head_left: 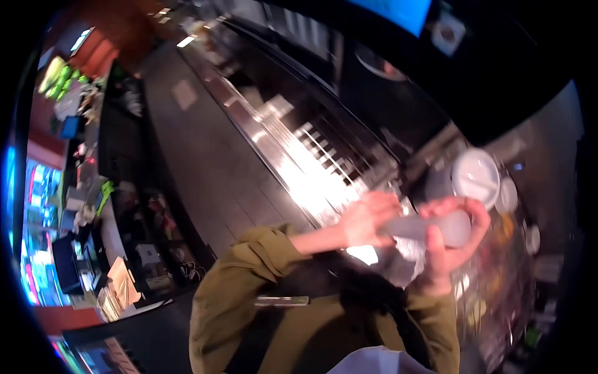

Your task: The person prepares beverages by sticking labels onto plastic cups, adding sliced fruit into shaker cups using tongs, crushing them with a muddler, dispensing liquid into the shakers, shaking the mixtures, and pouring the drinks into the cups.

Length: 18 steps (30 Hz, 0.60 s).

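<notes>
My right hand (456, 249) is curled round a frosted, translucent cylinder (418, 227), its rounded end toward the right; motion blur leaves its exact kind unclear. At the cylinder's other end is my left hand (369, 219), fingers together and against or very near it. Whether the left fingers grip it cannot be made out. Just beyond my right hand stands a white round tub (478, 177). Crumpled shiny material (410, 248) shows beneath the cylinder, between my hands.
A bright steel counter (293, 165) with a slotted rack (324, 149) runs away to the upper left. Dark floor (193, 143) lies beside it. Opposite stands a cluttered back counter (112, 240). A blue screen (405, 12) hangs at the top; blurred clear items (486, 293) crowd the right.
</notes>
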Motion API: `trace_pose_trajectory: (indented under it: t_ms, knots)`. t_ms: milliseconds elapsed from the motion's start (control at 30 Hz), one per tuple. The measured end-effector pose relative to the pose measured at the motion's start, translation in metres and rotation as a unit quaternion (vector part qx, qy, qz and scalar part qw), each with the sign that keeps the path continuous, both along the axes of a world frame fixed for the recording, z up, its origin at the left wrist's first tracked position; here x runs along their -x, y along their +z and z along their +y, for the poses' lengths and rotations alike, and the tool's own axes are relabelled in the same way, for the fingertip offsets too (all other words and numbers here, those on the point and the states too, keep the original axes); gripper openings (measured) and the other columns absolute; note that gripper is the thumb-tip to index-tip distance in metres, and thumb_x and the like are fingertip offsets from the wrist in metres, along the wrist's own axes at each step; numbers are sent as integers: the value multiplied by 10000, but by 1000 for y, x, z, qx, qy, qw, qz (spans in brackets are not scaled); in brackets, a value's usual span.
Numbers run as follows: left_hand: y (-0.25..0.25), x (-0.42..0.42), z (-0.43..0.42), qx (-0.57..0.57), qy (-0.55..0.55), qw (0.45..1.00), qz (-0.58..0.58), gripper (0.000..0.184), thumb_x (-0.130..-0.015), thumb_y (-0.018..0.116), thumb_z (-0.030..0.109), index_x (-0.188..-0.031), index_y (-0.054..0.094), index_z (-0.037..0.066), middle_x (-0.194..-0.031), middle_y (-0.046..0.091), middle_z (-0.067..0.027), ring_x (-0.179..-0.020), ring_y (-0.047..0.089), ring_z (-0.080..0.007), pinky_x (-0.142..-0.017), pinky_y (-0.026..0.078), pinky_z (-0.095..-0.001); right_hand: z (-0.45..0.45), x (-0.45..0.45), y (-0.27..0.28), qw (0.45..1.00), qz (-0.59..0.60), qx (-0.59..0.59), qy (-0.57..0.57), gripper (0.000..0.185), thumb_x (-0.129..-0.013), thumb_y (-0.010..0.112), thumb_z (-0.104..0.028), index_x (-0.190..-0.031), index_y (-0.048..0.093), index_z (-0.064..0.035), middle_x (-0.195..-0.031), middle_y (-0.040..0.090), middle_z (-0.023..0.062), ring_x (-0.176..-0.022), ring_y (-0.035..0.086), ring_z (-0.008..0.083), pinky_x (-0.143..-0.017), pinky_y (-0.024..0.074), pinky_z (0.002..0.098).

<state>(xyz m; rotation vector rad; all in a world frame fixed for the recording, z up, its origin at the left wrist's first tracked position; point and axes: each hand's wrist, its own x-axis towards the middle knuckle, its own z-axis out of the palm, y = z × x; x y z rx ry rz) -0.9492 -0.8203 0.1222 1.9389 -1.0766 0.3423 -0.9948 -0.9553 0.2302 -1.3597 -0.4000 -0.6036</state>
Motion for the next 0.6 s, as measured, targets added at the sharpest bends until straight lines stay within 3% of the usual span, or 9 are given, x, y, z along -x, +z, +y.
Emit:
trace_pose_trajectory:
  t_ms: [67, 167, 333, 400, 433, 533, 600]
  knots:
    - [0, -4, -2, -12, -36, 999, 14, 533, -542, 663, 275, -1000, 569, 20, -1034, 571, -142, -1077, 505, -290, -961, 379, -413, -15, 1, 5, 998, 32, 57, -21, 463, -731, 667, -98, -1119, 423, -36, -823, 481, 90, -668, 502, 180, -622, 461, 313]
    - [15, -7, 2, -36, -61, 998, 2, 545, -524, 679, 266, -999, 569, 22, -1046, 576, -126, -1077, 511, -292, -955, 387, -406, -18, 9, 43, 970, -71, 138, -187, 299, -651, 658, 25, -855, 452, -50, -690, 521, 79, -568, 491, 126, -513, 453, 265]
    - [20, -13, 11, -44, -96, 992, 66, 524, -513, 675, 242, -986, 578, 39, -1071, 572, -105, -1087, 508, -283, -975, 371, -393, -9, -11, 17, 999, -2, 37, 18, 241, -762, 637, -144, -844, 431, -49, -646, 503, 68, -493, 515, 146, -436, 459, 301]
    - [18, -11, 13, -39, -115, 991, 50, 481, -517, 675, 235, -949, 594, 39, -1050, 584, -103, -1092, 507, -273, -963, 378, -392, -9, 3, 30, 991, -33, -22, 130, 252, -734, 652, -111, -843, 433, -50, -657, 515, 72, -513, 526, 154, -450, 468, 296]
    - [16, -15, 12, -33, -111, 992, 44, 476, -517, 676, 232, -945, 596, 38, -1050, 585, -102, -1089, 509, -273, -956, 384, -391, -25, 9, 68, 972, -101, -40, 207, 282, -684, 672, -45, -844, 440, -52, -678, 531, 77, -548, 532, 158, -479, 476, 285]
    - [17, -18, 12, -36, -98, 994, 38, 469, -514, 684, 231, -939, 598, 50, -1029, 582, -96, -1072, 511, -285, -932, 401, -382, -35, -5, 11, 966, -34, -2, 256, 248, -730, 651, -54, -848, 434, -29, -718, 550, 101, -652, 563, 190, -574, 488, 312]
    - [10, -18, 11, -46, -89, 993, 57, 476, -510, 694, 240, -939, 595, 59, -1019, 577, -89, -1064, 510, -289, -918, 410, -377, -22, -5, -36, 995, 61, 70, 39, 232, -744, 645, -81, -823, 440, -6, -729, 555, 113, -667, 568, 202, -607, 482, 344]
